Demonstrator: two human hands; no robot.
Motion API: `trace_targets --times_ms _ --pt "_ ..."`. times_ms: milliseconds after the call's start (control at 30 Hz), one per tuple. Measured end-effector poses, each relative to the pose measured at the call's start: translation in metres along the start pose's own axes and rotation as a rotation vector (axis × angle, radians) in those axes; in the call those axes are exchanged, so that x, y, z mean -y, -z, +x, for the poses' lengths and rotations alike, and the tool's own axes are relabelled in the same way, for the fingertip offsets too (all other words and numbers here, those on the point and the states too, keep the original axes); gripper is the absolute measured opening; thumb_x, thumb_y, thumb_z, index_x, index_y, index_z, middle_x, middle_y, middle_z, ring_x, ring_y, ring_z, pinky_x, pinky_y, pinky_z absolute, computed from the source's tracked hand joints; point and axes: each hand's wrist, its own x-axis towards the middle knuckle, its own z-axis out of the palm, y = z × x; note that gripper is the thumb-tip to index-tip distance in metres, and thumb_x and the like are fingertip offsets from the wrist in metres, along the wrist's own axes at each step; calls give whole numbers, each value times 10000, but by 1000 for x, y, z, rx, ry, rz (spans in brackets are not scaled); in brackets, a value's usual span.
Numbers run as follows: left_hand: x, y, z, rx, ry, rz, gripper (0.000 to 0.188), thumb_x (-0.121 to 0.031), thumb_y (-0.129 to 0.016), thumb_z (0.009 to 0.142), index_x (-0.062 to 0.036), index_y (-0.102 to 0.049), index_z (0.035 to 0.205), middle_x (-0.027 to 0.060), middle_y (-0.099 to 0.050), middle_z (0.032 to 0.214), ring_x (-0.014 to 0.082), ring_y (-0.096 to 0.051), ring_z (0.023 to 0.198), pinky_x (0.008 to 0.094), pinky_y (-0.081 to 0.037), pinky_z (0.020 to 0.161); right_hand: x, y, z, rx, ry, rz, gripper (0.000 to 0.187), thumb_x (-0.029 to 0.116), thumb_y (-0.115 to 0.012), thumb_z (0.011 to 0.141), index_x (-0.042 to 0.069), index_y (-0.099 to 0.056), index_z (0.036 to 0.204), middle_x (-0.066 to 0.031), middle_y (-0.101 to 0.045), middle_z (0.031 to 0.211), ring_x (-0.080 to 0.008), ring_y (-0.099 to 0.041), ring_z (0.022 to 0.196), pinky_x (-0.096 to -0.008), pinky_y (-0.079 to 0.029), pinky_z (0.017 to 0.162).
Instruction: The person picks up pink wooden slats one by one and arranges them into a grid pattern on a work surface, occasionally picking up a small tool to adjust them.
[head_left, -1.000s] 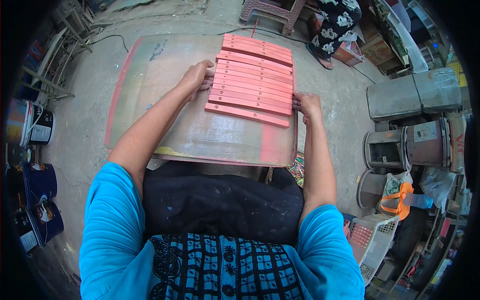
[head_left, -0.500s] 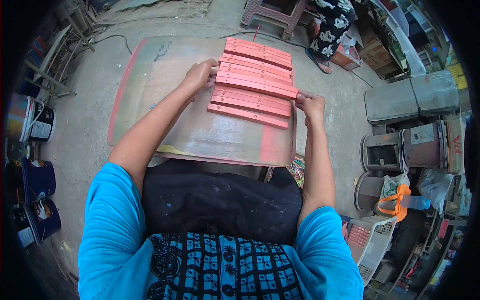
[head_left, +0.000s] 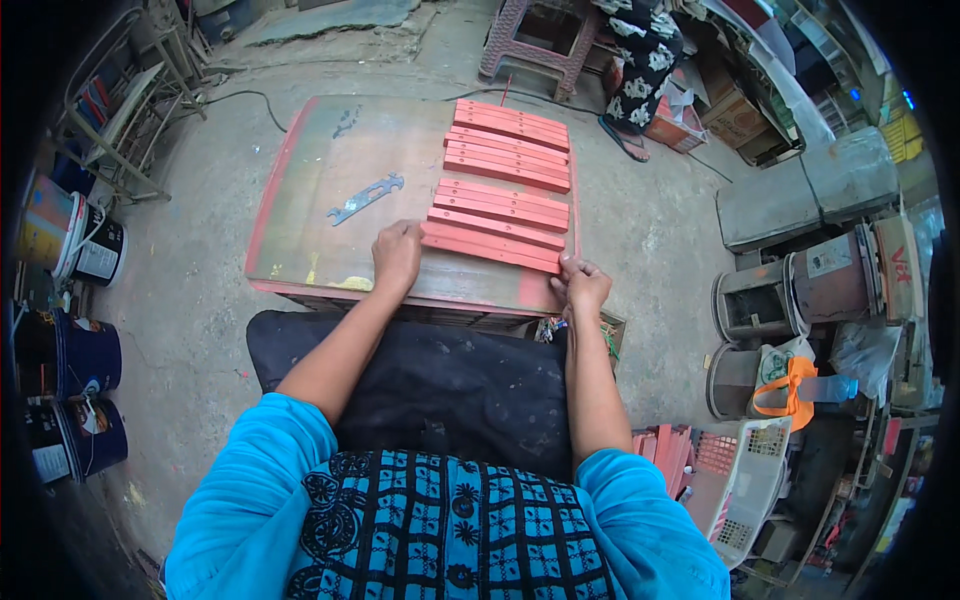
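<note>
Together, hands (head_left: pixel 397 258) (head_left: pixel 586 285) hold pink strip (head_left: pixel 490 247)

A person in a blue top holds the nearest pink strip (head_left: pixel 490 249) at its two ends, the left hand (head_left: pixel 397 252) at one and the right hand (head_left: pixel 583 284) at the other, above the front part of a worn desk (head_left: pixel 300 225). More pink strips (head_left: pixel 508 160), dotted with small round marks, lie beyond it in groups with gaps between. To their left rests a flat grey metal wrench (head_left: pixel 366 199). Past the desk's far edge stands a plastic stool (head_left: pixel 540 45), near another person's dark, pale-patterned garment (head_left: pixel 637 75). Buckets (head_left: pixel 88 355) line the left side; at lower right sits a white basket (head_left: pixel 760 480).
</note>
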Motion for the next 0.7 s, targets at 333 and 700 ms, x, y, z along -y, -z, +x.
trace_targets --times_ms 333,700 --pt "5 -8 -15 -167 144 0 209 -165 -481 689 37 -533 688 243 -561 680 392 -554 718 436 -407 693 -1 16 10 261 -152 155 138 -14 -592 731 -36 -549 861 -78 -588 748 -145 -586 652 -253 -544 551" --pt "17 -3 -31 -43 -330 51 269 11 -427 642 27 -501 900 227 -537 900 379 -502 875 416 -385 803 -9 32 14 738 298 -304 444 -82 -587 612 -30 -545 1051 -79 -577 897 -172 -573 799 -254 -482 722"
